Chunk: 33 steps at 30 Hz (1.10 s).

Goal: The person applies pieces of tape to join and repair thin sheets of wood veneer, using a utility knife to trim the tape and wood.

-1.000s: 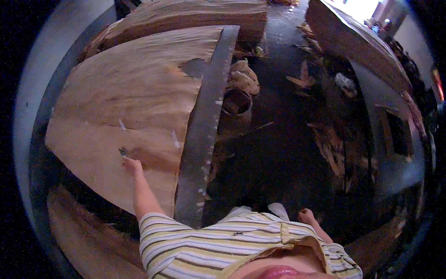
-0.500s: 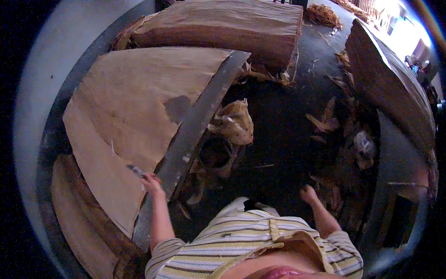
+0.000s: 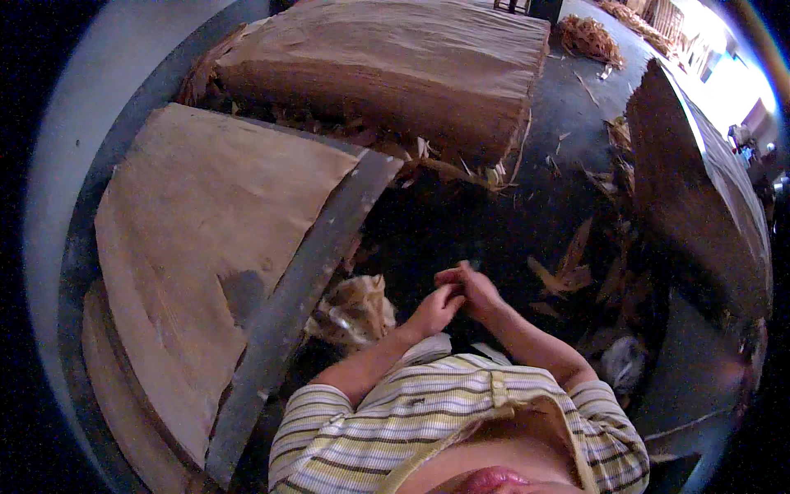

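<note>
Head view, and taking my clock from the person's hands: at nine to ten o'clock a dark grey bench point(image 3: 284, 325) carries a broad tan wood sheet point(image 3: 189, 206), with a strip of the grey top bare along its right edge. Dark grey floor point(image 3: 543, 119) runs off toward twelve and one. A thick stack point(image 3: 461, 115) of tan sheets sits between eleven and twelve, its fellow point(image 3: 679, 165) at two, and strong light point(image 3: 732, 78) glares past it.

The left hand point(image 3: 436, 310) and right hand point(image 3: 477, 290) meet before the striped shirt point(image 3: 428, 407), each one's grip touching the other; I cannot tell whether anything is pinched between them. The dark patch point(image 3: 243, 296) in the sheet, at nine, looks like a gap showing grey. A speckled tan bag point(image 3: 358, 309), nearest the left hand at nine, is dim underneath. The right-hand stack's base fades into shadow.

By count: two hands, two stacks, one bag, one clear plastic bundle point(image 3: 623, 358) near four, one heap of shavings point(image 3: 591, 39) at one; torn scraps point(image 3: 568, 272) toward three overlap too much to number.
</note>
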### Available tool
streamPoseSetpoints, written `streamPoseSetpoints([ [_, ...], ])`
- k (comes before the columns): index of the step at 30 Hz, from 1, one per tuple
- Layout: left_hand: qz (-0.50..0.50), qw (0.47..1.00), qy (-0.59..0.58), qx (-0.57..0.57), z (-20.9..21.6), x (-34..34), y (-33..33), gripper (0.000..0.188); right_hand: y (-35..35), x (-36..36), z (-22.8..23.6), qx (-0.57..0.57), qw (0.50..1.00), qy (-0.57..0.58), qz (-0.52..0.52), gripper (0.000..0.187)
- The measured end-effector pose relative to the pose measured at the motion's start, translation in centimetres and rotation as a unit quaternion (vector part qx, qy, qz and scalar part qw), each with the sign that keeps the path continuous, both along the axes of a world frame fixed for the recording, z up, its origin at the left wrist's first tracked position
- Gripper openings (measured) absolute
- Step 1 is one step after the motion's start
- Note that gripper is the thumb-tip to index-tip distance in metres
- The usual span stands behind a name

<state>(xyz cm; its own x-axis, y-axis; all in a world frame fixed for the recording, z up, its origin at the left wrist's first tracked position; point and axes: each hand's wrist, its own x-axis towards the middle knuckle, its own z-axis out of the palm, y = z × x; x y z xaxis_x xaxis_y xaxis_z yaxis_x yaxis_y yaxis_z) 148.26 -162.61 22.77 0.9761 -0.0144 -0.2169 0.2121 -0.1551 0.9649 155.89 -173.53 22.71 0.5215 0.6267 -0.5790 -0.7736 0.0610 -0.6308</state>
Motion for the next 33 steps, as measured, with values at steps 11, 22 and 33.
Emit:
streamPoseSetpoints([
  [11, 0.229, 0.935, -0.082, 0.259, -3.6, 15.7, 4.8, 0.024, -24.4, 21.2, -15.6, -0.156, 0.876, 0.212, -0.404, 0.037],
  [22, 0.56, 0.706, 0.116, 0.418, -7.5, 18.6, 18.9, 0.02, 5.7, 47.5, -15.1, -0.221, 0.973, -0.026, 0.055, 0.032],
  [33, 0.621, 0.515, 0.105, 0.582, -15.5, 20.9, 41.1, 0.026, 27.9, 58.0, -16.8, -0.271, 0.956, 0.046, 0.105, 0.029],
])
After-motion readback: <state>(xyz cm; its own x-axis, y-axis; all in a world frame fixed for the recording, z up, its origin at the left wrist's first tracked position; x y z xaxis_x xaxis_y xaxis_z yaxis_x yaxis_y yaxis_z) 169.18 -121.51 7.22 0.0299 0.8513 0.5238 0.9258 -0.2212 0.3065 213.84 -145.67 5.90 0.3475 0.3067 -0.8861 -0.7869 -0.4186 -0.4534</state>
